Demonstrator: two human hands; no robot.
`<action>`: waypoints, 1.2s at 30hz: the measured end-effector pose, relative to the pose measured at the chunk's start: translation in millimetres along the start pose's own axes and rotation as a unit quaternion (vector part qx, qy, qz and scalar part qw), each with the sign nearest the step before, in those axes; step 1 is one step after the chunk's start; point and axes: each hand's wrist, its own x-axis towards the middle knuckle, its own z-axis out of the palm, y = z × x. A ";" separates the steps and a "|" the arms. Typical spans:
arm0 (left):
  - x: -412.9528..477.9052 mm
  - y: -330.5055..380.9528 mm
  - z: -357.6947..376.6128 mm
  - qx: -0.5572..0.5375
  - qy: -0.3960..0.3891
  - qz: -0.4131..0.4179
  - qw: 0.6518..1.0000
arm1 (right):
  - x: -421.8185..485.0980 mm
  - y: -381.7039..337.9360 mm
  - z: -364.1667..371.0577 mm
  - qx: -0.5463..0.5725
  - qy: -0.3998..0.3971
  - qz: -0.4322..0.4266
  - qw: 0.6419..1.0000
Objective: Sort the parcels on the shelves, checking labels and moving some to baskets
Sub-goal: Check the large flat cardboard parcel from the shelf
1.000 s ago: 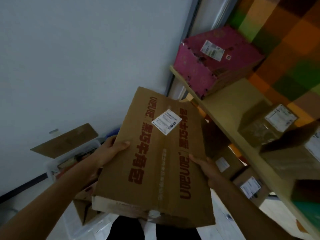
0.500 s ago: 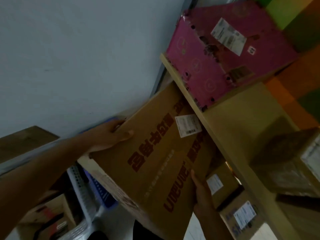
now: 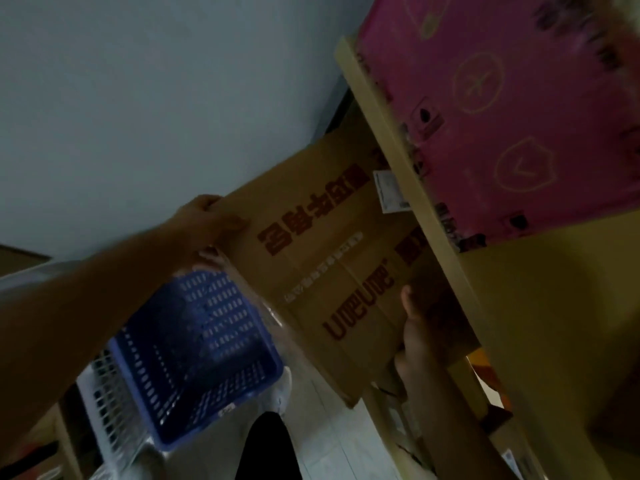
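Head view, tilted and blurred. The cardboard box (image 3: 322,258), brown with red print, lies flat and slanted between both hands, its far right part tucked beneath the edge of the wooden shelf (image 3: 408,161). I see its white label (image 3: 388,190) half covered by that edge.

Left hand (image 3: 204,223): it grips the box's far left corner. The thumb lies across the top face; the fingers (image 3: 213,258) curl under the edge, close together.

Right hand (image 3: 426,330): it holds the box's near right edge, just below the shelf. The thumb points up against the top face. The other fingers go beneath the cardboard, and I cannot tell how far they are spread.

Above, a pink box (image 3: 502,116) printed with faint round and shield marks stands on the shelf, its lower edge touching the board.

Below the left forearm, a blue basket (image 3: 201,341) with slotted walls sits just beside the cardboard box's left edge; a white basket (image 3: 104,403) stands next to it on the left. A pale wall (image 3: 138,98) fills the upper left.
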 end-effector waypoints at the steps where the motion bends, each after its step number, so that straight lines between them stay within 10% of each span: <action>1: 10.4 0.7 1.4 -0.016 0.004 0.004 1.000 | 8.4 -2.9 1.7 -0.002 -0.009 -0.010 1.000; 23: 48.8 24.1 31.6 0.067 0.041 0.171 0.982 | 41.3 13.4 7.0 0.030 -0.007 0.002 1.000; 36: 152.9 -28.5 44.9 0.021 0.034 0.099 0.994 | 98.1 44.3 34.0 -0.294 -0.007 -0.022 0.956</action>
